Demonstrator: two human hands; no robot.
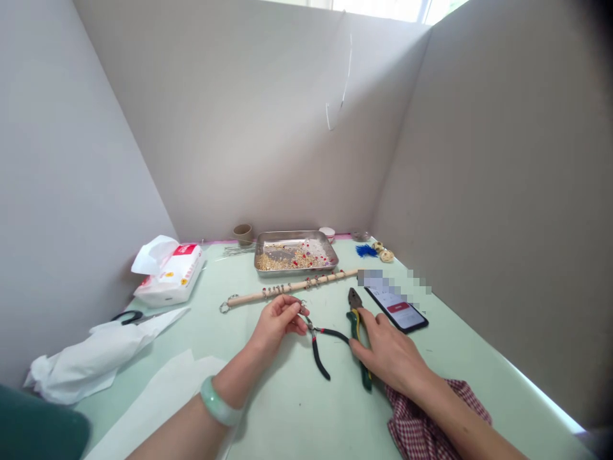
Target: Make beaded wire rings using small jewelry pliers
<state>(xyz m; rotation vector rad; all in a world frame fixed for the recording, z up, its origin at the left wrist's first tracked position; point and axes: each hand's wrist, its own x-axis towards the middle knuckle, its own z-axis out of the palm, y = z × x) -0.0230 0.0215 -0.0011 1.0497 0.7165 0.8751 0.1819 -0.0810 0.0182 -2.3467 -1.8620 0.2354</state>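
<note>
The left hand (278, 319) pinches a small metal ring between fingertips just in front of the wooden stick (292, 287), beside the head of the small pliers (320, 345). The right hand (390, 351) lies half-spread on the table (306, 409), fingers touching the green-handled pliers (359, 335) — seemingly choosing a tool. Gripping the ring would call for closing a hand round one handle pair. Behind the stick, the steel tray (295, 251) holds loose gold and red beads.

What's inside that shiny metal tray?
The metal tray holds lots of tiny gold-coloured beads, with some red ones mixed in. The tray's near wall hides the pieces closest to it, and they are too small to identify.
</note>
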